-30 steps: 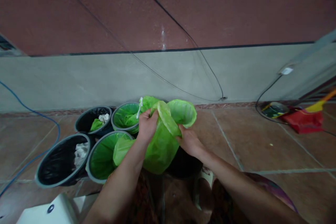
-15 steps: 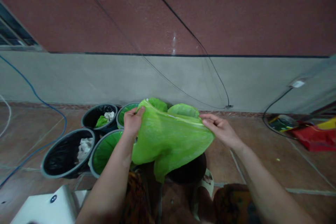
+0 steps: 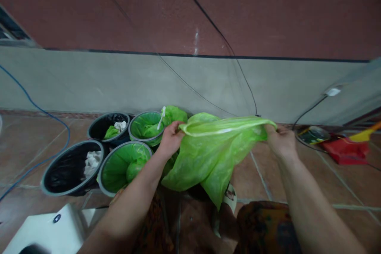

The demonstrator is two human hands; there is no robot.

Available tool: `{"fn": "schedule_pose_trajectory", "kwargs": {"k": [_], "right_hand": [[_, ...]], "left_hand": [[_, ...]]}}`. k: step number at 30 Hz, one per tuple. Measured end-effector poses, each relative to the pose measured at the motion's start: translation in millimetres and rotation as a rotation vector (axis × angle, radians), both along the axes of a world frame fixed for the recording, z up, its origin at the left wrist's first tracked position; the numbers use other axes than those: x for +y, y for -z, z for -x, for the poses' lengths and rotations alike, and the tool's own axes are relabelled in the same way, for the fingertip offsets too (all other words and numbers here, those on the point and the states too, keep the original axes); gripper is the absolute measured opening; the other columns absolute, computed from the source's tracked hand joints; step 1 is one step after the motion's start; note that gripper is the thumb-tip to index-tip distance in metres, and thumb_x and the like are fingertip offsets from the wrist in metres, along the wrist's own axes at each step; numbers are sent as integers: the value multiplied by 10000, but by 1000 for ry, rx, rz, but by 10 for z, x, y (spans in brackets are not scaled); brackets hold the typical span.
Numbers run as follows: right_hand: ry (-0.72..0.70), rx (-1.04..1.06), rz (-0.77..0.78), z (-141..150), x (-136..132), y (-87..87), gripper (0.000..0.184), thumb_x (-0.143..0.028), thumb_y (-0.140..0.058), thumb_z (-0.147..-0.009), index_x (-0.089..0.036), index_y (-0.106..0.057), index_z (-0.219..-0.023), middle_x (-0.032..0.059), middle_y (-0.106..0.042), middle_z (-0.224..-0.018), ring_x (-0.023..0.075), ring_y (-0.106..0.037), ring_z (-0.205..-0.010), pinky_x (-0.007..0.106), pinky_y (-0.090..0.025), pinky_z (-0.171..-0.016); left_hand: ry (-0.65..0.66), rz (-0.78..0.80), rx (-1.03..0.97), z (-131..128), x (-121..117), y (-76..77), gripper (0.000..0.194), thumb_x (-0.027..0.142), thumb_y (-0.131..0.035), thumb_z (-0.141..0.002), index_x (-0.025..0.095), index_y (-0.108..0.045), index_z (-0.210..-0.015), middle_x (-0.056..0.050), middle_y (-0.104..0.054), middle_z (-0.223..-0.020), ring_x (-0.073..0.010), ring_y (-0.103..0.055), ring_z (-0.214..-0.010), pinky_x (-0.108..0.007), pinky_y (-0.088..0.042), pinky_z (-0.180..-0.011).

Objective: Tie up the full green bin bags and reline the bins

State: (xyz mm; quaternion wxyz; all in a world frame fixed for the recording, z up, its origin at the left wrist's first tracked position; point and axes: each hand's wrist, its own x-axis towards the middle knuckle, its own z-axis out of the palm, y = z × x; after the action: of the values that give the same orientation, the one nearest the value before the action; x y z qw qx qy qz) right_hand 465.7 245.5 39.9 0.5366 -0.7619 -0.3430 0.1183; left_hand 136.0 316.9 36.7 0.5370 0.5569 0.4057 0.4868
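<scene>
Left hand [image 3: 172,139] and right hand [image 3: 281,141] are each pinching the banded top edge of a bright green bag [image 3: 205,162], the left at its 10 o'clock corner, the right at its 2 o'clock corner. The bag is hanging between them in front of the person's knees, its top edge stretching nearly straight across and its folds drooping toward 6 o'clock.

Reading from the bag, 4 grey-rimmed bins are standing on the tiled floor between 9 and 10 o'clock. A green-lined bin [image 3: 114,168] is sitting nearer the person, with a black-lined bin [image 3: 64,170] just beyond it holding white crumpled material [image 3: 93,163]. Behind these, closer to the wall [image 3: 133,83], a second green-lined bin [image 3: 143,121] and a second black-lined bin [image 3: 104,121] are standing side by side. A green bundle [image 3: 175,114] is lying at 11 o'clock.

Well off at 3 o'clock, a red object [image 3: 345,151] is resting on the floor; a blue hose [image 3: 41,109] is trailing at 9.
</scene>
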Motion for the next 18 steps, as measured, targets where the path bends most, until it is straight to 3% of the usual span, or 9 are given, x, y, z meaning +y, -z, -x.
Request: {"fn": "schedule_pose_trajectory", "kwargs": {"k": [3, 6, 8, 10, 12, 15, 18], "right_hand": [[-47, 219, 32, 226, 13, 38, 343, -451, -615, -709, -138, -672, -839, 42, -648, -676, 155, -573, -577, 263, -470, -498], [-341, 221, 109, 616, -31, 122, 325, -455, -588, -740, -155, -664, -841, 44, -670, -715, 161, -602, -630, 266, -496, -560], [-580, 152, 196, 852, -67, 193, 271, -409, -570, -755, -162, -655, -825, 32, -682, -754, 154, -612, -674, 259, -495, -614], [-725, 67, 275, 1003, -81, 256, 211, -358, -552, -761, -168, -638, -792, 17, -678, -756, 149, -607, -693, 250, -480, -636], [-726, 21, 273, 1054, -69, 290, 192, -339, -532, -777, -171, -625, -784, 10, -666, -740, 149, -596, -692, 248, -468, -640], [-602, 19, 145, 1019, -54, 254, 223, -357, -509, -815, -170, -628, -833, 12, -653, -737, 151, -584, -688, 245, -454, -642], [-596, -41, 86, 1001, -109, 137, 206, -316, -515, -810, -170, -639, -885, 13, -657, -767, 151, -582, -691, 237, -439, -636]], "left_hand": [[52, -62, 214, -261, -108, 183, 101, 133, -618, -682, 180, -622, -772, 11, -641, -731, -137, -579, -703, -242, -456, -693], [97, -45, 402, -459, -220, 390, 147, 105, -573, -705, 181, -641, -811, -16, -681, -827, -162, -607, -799, -277, -469, -791], [99, 52, 435, -564, -295, 543, 134, 136, -581, -717, 179, -645, -828, -31, -689, -840, -178, -616, -819, -298, -474, -811], [62, 205, 330, -652, -358, 674, 122, 177, -587, -720, 172, -640, -830, -35, -682, -804, -180, -620, -781, -307, -484, -780], [15, 360, 90, -717, -392, 736, 167, 203, -576, -715, 167, -635, -867, -33, -678, -784, -174, -626, -737, -310, -496, -744], [14, 483, -288, -764, -362, 661, 280, 249, -562, -711, 169, -640, -968, -45, -708, -850, -191, -663, -792, -336, -519, -779], [115, 529, -408, -784, -279, 538, 356, 371, -525, -766, 152, -673, -1005, -91, -731, -911, -249, -677, -928, -399, -519, -862]]}}
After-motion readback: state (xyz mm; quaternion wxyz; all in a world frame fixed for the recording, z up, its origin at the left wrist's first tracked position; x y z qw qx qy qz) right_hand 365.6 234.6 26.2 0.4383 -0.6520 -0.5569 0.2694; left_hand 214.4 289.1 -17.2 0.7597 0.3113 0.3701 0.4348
